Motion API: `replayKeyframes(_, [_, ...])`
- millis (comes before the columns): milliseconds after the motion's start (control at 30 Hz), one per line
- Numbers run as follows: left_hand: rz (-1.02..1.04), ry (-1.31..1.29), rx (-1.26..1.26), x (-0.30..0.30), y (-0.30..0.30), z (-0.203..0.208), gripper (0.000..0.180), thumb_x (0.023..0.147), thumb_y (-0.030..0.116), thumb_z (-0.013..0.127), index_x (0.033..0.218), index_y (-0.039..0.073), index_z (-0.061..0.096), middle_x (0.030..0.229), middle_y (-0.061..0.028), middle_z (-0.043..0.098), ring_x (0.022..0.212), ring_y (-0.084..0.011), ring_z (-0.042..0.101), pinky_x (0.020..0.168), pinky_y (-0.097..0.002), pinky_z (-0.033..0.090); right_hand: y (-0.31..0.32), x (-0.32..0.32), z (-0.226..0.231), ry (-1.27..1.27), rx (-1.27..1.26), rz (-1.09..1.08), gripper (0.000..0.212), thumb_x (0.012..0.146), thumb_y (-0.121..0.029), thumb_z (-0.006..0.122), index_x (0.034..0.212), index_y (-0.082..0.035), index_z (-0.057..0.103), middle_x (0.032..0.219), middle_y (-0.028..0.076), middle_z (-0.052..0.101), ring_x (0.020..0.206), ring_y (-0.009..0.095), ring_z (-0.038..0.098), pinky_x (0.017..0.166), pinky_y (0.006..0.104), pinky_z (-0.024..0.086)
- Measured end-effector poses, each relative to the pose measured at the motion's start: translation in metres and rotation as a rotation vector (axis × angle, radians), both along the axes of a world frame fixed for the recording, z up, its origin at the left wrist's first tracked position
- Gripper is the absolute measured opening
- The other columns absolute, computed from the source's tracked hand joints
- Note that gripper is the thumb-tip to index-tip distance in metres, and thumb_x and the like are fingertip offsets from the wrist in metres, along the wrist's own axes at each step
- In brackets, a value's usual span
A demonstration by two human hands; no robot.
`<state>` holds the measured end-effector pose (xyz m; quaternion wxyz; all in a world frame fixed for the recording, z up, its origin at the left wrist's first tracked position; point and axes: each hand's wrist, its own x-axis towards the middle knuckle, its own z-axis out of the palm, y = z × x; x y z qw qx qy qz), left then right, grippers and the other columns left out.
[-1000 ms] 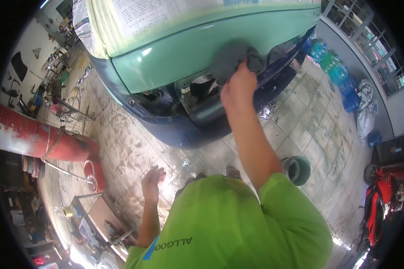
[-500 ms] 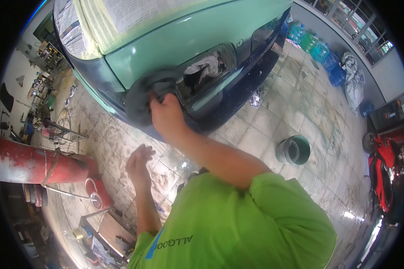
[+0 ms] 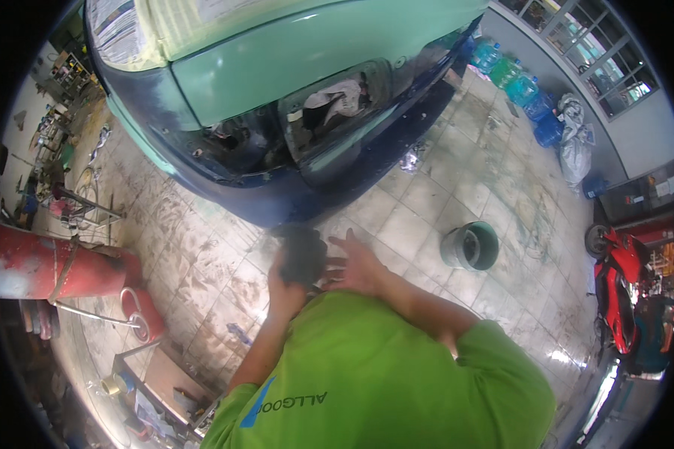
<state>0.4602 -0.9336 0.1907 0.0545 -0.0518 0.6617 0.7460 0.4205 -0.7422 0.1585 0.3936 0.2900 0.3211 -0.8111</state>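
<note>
My left hand (image 3: 283,290) is closed on a dark grey, rounded object (image 3: 302,254), held up in front of my chest. It is blurred, and I cannot make out its kind. Just to its right is my right hand (image 3: 356,266), fingers spread, with nothing seen in it. The fingertips come close to the object; contact is unclear. Ahead of both hands stands the green and dark blue end of a vehicle (image 3: 277,194). An open recess (image 3: 236,146) with dark parts inside shows at its corner. Right of that, a second opening (image 3: 337,112) holds a crumpled whitish cloth or paper.
Paper and tape masking (image 3: 202,26) covers the vehicle's upper part. A bucket (image 3: 469,247) stands on the tiled floor to the right, with a red motorcycle (image 3: 620,292) beyond it. Water jugs (image 3: 523,88) line the wall. To the left lies a red cylinder (image 3: 64,262).
The dark object has come away from the vehicle's corner toward my chest. It has passed from my right hand to my left. The recess behind it now shows.
</note>
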Motion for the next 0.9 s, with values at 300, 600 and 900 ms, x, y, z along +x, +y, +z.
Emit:
replayKeyframes(300, [-0.293,0.452,-0.267,-0.027,0.019,0.042,0.053,0.085,0.006,0.075,0.137,0.004,0.064,0.155,-0.0214,0.050,0.144,-0.0370,0.047,0.117,-0.0447,0.039,0.081,-0.114,0.025,1.160,0.726,-0.669,0.040,0.100,-0.010,0.062,0.138,-0.001,0.056,0.125,0.009,0.064,0.117,0.025,0.063,0.100,0.0394,0.052])
replayKeyframes(600, [-0.359,0.043,-0.113,-0.024,0.031,0.007,0.040,0.092,0.003,0.071,0.132,0.004,0.067,0.118,-0.0088,0.072,0.110,-0.0180,0.067,0.100,-0.0327,0.051,0.093,-0.286,0.131,2.128,1.646,-0.636,0.040,0.065,0.003,0.072,0.104,-0.007,0.067,0.109,0.013,0.065,0.099,0.035,0.065,0.083,0.0394,0.054])
replayKeyframes(900, [-0.239,-0.182,-0.030,-0.032,0.037,-0.007,0.040,0.093,-0.004,0.069,0.133,0.001,0.065,0.124,-0.0084,0.070,0.111,-0.0175,0.067,0.100,-0.0316,0.052,0.125,-0.316,0.063,1.940,1.515,-0.671,0.031,0.071,-0.001,0.075,0.096,-0.005,0.058,0.096,0.014,0.064,0.086,0.034,0.065,0.076,0.0346,0.053])
